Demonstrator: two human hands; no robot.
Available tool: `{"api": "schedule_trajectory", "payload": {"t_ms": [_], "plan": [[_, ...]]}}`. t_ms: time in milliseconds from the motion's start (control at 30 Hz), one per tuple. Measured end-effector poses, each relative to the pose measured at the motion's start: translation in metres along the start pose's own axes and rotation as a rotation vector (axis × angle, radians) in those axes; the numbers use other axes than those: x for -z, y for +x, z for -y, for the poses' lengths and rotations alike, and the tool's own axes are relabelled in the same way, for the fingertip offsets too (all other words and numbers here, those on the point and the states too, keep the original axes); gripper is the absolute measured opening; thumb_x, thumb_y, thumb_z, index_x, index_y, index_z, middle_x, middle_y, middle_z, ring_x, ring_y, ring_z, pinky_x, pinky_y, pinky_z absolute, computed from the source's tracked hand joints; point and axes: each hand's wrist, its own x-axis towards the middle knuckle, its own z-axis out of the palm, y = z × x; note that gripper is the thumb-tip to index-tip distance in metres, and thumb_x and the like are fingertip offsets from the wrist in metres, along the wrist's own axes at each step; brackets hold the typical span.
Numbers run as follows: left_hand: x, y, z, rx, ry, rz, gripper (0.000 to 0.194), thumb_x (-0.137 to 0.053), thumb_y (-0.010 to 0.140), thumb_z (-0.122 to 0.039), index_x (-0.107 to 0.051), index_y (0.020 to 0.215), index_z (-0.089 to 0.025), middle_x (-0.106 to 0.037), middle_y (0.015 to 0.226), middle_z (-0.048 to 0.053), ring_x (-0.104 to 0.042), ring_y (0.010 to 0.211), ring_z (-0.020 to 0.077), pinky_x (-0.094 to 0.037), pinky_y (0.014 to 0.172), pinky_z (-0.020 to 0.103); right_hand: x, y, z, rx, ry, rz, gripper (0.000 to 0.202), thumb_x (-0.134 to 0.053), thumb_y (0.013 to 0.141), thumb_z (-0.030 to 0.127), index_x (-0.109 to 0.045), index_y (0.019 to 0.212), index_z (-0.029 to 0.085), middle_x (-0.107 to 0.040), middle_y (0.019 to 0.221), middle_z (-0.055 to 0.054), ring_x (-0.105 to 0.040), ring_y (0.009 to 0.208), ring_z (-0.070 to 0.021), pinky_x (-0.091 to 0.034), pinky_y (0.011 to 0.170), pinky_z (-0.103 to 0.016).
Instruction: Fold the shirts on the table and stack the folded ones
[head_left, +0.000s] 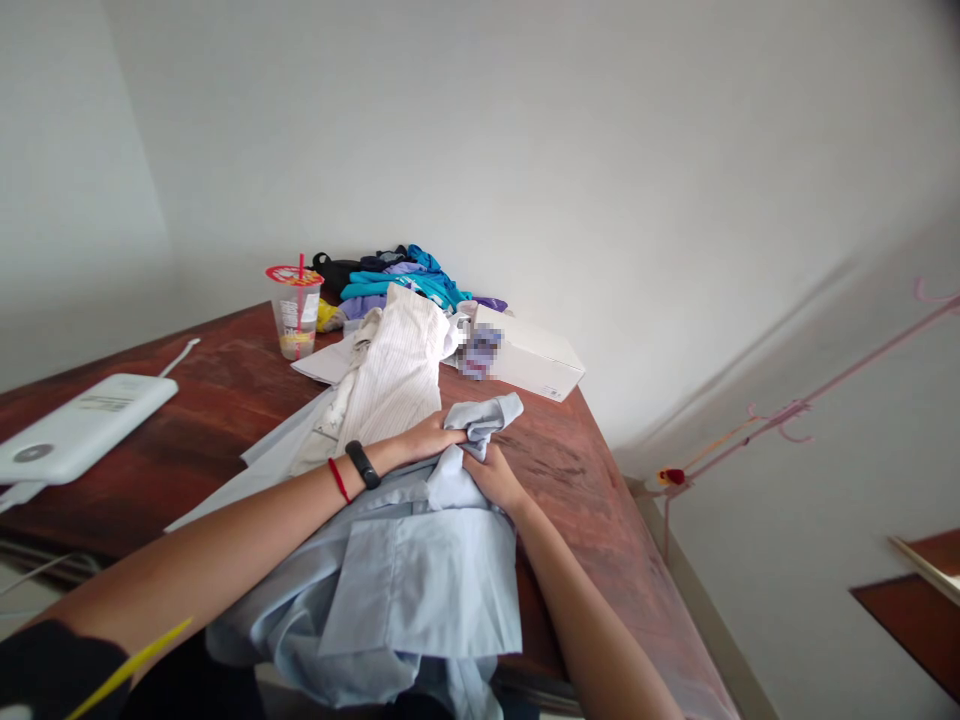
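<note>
A light grey-blue shirt [450,570] lies bunched over the near edge of the wooden table, part of it hanging down toward my lap. My left hand [431,437], with a black band and a red cord at the wrist, is closed on a gathered part of the shirt. Close beside it, my right hand [491,475] grips the same cloth from the right. A twisted end of the fabric sticks up beyond both hands. Some fingers are hidden by the folds. Just past my left hand lies a white striped garment [405,340].
On the dark red wooden table [240,385] are a white power bank [90,425] at left, a plastic cup with a red straw [295,315], a pile of coloured clothes [405,280] at the back and a white box [532,355]. A pink rack [787,410] stands right.
</note>
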Motion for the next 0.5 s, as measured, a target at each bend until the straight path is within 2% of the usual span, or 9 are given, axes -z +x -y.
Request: {"api": "schedule_trajectory", "payload": {"t_ms": [367, 500], "plan": [[0.0015, -0.0021, -0.0019, -0.024, 0.036, 0.001, 0.043, -0.067, 0.081, -0.030, -0.069, 0.122, -0.015, -0.076, 0.116, 0.007, -0.064, 0.117, 0.0301, -0.049, 0.103, 0.035, 0.0008, -0.0006, -0.0008, -0.026, -0.003, 0.009, 0.033, -0.065, 0.084, 0.048, -0.068, 0.081, 0.016, -0.070, 0.086, -0.004, -0.063, 0.085, -0.0224, -0.050, 0.081, -0.034], [0.0003, -0.0020, -0.0028, -0.007, 0.008, -0.053, 0.040, -0.070, 0.078, -0.032, -0.073, 0.115, -0.016, -0.077, 0.111, 0.007, -0.065, 0.114, 0.0317, -0.050, 0.101, 0.038, 0.0021, -0.0011, -0.0019, -0.025, 0.026, 0.021, 0.036, -0.066, 0.085, 0.052, -0.071, 0.085, 0.016, -0.071, 0.086, -0.004, -0.062, 0.083, -0.0206, -0.049, 0.080, -0.032]]}}
